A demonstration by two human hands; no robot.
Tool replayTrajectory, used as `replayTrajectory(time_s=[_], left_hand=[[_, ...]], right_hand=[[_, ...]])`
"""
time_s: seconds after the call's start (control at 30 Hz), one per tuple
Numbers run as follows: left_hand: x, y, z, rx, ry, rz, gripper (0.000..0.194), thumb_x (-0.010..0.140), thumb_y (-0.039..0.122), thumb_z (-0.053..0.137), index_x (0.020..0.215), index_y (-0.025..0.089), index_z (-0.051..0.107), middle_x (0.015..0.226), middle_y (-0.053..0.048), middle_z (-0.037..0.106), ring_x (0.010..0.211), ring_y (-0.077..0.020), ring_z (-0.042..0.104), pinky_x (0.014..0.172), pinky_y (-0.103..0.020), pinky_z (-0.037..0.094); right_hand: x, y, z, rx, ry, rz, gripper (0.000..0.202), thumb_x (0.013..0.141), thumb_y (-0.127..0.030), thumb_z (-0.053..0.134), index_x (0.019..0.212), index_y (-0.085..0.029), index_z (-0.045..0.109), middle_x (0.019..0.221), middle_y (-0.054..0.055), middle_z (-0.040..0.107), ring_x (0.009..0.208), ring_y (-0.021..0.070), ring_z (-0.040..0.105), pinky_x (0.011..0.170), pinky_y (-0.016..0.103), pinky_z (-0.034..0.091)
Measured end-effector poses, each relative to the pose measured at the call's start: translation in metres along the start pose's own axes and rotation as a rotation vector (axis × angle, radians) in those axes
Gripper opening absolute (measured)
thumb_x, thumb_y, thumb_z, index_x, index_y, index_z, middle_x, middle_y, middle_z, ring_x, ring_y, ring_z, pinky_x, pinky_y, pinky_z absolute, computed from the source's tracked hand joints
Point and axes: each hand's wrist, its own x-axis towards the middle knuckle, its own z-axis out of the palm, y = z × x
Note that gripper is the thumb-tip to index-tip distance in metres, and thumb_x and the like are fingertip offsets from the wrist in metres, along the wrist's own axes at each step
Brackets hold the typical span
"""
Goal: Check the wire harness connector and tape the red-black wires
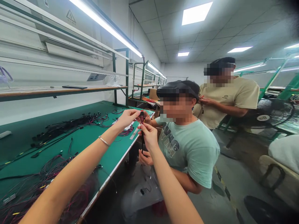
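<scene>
A wire harness with a black connector, some red and yellow wires and a dark sleeve hangs in front of me. At its top, the fingers of my left hand pinch the black connector. Just below, my right hand grips the wires between thumb and fingers. A co-worker's hand is close behind the connector, partly hidden by mine. Lower down, the co-worker's other hand is at the harness's dark lower end; whether it grips it I cannot tell.
Bundles of black cables and tangled red and black wires lie on the green bench. A seated co-worker in light green faces the bench's edge. Another person stands behind, near a large fan. A shelf runs above the bench.
</scene>
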Motion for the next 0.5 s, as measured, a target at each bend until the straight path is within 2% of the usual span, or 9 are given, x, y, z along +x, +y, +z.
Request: replayTrajectory(time_s=[0.17, 0.3, 0.5], left_hand=[[0.001, 0.000, -0.002, 0.002, 0.048, -0.016, 0.037, 0.068, 0.048, 0.059, 0.080, 0.014, 0.063, 0.073, -0.002, 0.065, 0.062, -0.0094, 0.057, 0.056, -0.020, 0.039], [0.000, 0.003, -0.001, -0.001, 0.053, -0.009, 0.040, 0.069, 0.052, 0.055, 0.080, 0.014, 0.062, 0.068, -0.002, 0.064, 0.061, -0.0110, 0.058, 0.054, -0.021, 0.040], [-0.001, -0.001, 0.009, 0.052, 0.012, 0.010, 0.033, 0.054, 0.040, 0.072, 0.068, 0.013, 0.060, 0.055, 0.002, 0.059, 0.053, -0.0114, 0.054, 0.054, -0.024, 0.041]], right_hand=[[0.000, 0.000, -0.001, 0.017, 0.035, 0.024, 0.032, 0.058, -0.030, 0.068, 0.086, -0.016, 0.062, 0.066, 0.000, 0.067, 0.051, 0.0080, 0.057, 0.050, 0.020, 0.044], [0.000, 0.003, -0.004, 0.002, 0.056, -0.010, 0.028, 0.060, -0.032, 0.067, 0.082, -0.015, 0.064, 0.065, 0.000, 0.066, 0.050, 0.0076, 0.056, 0.048, 0.019, 0.043], [0.005, 0.011, -0.004, -0.050, 0.022, -0.098, 0.033, 0.062, -0.034, 0.064, 0.089, -0.016, 0.064, 0.071, 0.001, 0.066, 0.048, 0.0078, 0.053, 0.047, 0.022, 0.043]])
